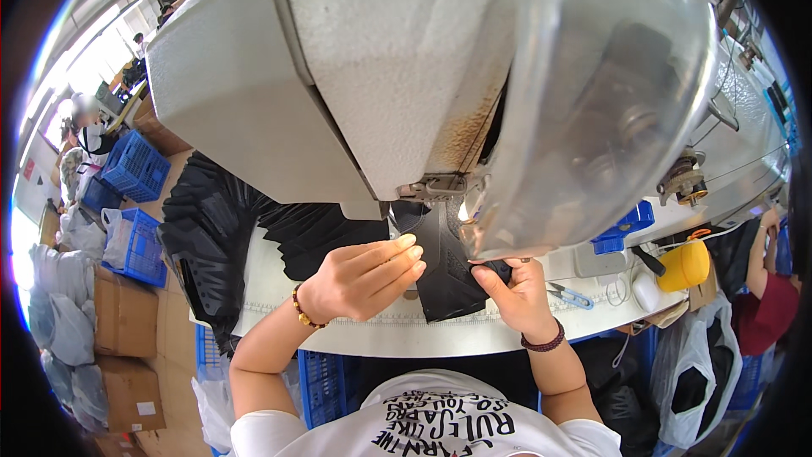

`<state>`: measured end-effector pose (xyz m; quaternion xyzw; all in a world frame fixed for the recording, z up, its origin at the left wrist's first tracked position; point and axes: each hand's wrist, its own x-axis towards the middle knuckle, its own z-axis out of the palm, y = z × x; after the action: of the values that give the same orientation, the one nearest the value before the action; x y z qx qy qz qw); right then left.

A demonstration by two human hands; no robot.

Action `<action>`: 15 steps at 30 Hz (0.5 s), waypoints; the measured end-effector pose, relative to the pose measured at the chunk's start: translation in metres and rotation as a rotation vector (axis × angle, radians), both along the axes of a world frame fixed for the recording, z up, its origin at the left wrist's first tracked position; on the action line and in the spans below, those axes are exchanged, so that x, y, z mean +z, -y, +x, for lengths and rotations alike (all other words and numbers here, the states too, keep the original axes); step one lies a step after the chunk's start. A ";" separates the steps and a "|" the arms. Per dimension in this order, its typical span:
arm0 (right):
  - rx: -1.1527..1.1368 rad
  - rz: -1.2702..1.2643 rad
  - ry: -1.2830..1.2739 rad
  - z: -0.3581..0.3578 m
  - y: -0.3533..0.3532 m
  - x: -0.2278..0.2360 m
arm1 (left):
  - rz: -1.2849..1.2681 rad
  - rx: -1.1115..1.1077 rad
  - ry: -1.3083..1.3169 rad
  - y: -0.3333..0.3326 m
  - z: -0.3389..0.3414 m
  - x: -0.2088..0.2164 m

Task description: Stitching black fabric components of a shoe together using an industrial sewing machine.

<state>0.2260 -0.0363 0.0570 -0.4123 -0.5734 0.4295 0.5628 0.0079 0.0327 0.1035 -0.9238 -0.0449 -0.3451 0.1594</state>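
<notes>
Flanking a black perforated shoe-upper piece (447, 292), two hands were set below the head of a pale sewing machine (397, 59). The piece lay on the white table (364, 337), partly under the machine. The left hand (364, 278) had its fingers drawn together, tips near the piece's left side; whether they pinched anything, I could not tell. The right hand (518, 296) had its thumb at the piece's right edge, fingers partly hidden, its grasp unclear. Similar black pieces (201, 233) fanned out leftward; blue thread snips (571, 294) lay rightward.
</notes>
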 end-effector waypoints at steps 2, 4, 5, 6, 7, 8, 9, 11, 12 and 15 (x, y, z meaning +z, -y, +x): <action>0.015 -0.076 0.000 0.002 0.001 -0.001 | 0.026 0.010 -0.023 0.000 0.000 0.002; 0.011 -0.080 -0.013 0.001 0.001 0.000 | 0.054 0.019 -0.044 0.000 0.001 0.003; 0.010 -0.086 -0.027 0.002 0.001 0.001 | 0.068 0.022 -0.059 0.001 0.002 0.003; 0.011 -0.082 -0.026 0.002 0.002 0.001 | 0.083 0.024 -0.074 0.001 0.002 0.004; 0.005 -0.087 -0.009 0.003 0.003 0.001 | 0.087 0.026 -0.073 0.002 0.003 0.005; -0.001 -0.090 0.006 0.003 0.004 0.000 | 0.101 0.029 -0.096 0.002 0.003 0.006; 0.000 -0.086 0.007 0.003 0.003 0.000 | 0.116 0.033 -0.120 0.003 0.003 0.007; -0.051 0.005 0.029 0.000 0.002 -0.003 | 0.119 0.036 -0.133 0.005 0.002 0.010; -0.053 0.030 0.011 0.000 0.002 -0.005 | 0.117 0.039 -0.147 0.005 0.002 0.011; -0.066 0.026 -0.029 -0.002 0.003 -0.007 | 0.134 0.032 -0.180 0.004 0.003 0.013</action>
<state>0.2238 -0.0389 0.0498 -0.4173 -0.5570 0.4092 0.5901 0.0104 0.0287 0.1164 -0.9375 -0.0220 -0.2604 0.2299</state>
